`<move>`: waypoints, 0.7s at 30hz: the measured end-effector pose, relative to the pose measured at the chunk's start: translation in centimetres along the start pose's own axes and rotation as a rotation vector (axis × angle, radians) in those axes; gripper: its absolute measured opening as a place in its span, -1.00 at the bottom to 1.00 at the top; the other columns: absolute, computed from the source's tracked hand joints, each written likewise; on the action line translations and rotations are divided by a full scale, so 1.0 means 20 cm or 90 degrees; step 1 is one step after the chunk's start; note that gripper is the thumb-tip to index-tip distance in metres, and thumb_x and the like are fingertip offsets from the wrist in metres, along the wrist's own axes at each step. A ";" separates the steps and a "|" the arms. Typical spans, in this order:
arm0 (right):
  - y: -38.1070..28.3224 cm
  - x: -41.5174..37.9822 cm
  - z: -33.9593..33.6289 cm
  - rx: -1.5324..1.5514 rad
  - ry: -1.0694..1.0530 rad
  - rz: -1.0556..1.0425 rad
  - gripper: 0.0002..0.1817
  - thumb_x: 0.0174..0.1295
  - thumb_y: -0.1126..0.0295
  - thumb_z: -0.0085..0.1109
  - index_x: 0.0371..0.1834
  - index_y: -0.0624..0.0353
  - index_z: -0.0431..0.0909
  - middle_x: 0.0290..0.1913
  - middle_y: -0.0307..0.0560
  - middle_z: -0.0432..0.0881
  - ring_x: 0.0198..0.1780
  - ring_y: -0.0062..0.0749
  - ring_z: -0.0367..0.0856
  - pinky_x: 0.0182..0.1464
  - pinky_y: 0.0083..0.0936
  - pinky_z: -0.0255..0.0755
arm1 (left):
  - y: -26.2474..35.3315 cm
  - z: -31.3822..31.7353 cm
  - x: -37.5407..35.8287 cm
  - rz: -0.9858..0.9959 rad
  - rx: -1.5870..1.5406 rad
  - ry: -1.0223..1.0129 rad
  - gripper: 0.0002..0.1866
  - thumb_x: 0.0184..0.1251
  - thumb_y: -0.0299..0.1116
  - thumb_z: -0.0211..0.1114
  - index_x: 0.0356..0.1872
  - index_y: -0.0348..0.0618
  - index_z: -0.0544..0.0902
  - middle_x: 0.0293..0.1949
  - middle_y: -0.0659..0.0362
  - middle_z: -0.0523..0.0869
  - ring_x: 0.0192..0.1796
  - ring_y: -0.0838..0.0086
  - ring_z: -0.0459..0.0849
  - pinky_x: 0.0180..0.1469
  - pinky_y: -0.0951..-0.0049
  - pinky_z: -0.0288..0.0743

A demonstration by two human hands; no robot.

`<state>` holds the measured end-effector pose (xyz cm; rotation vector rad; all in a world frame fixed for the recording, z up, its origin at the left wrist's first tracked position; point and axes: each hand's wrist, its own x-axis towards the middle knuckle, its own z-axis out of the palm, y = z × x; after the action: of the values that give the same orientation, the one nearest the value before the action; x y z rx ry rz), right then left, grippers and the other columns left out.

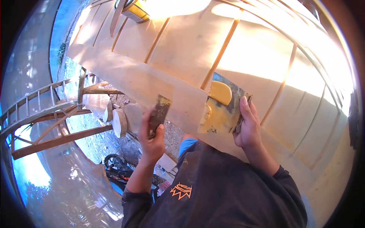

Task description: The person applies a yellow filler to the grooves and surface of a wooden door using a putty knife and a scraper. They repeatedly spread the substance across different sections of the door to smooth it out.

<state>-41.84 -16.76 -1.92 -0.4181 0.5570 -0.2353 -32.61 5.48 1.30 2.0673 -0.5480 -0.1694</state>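
Note:
In my left hand (153,142) is a dark, flat putty knife (159,114), fingers wrapped round it, with yellowish residue near its upper end. My right hand (249,121) grips the right edge of a smeared flat board (228,121), thumb on top. On this board sits a smooth rounded lump of yellow putty (221,93), with a smaller smear of putty at its left edge. Both tools are held apart from each other, over the near edge of a large pale panel (182,49) with brownish seam lines across it.
A yellow tin (136,10) stands on the panel at the top, beside a long thin brown strip (117,17). To the left are a curved ladder-like frame (38,97) and a wooden beam (64,142). Below lies a dark wheeled object (118,167), partly hidden by my arm.

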 end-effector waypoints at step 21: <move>0.01 -0.02 0.06 0.031 -0.014 0.023 -0.69 0.43 0.23 -0.16 0.00 0.27 0.38 -0.06 -0.08 0.56 -0.08 -0.45 0.59 -0.06 -0.46 0.56 | 0.17 0.11 -0.04 0.312 0.166 -0.173 -0.53 0.01 -0.67 0.24 0.05 -0.19 0.50 -0.01 -0.10 0.46 0.14 -0.03 0.46 0.15 0.07 0.42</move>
<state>-41.56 -16.14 -0.88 -0.3621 0.5355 -0.2084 -35.10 2.53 2.94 2.1007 -1.2813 -0.0919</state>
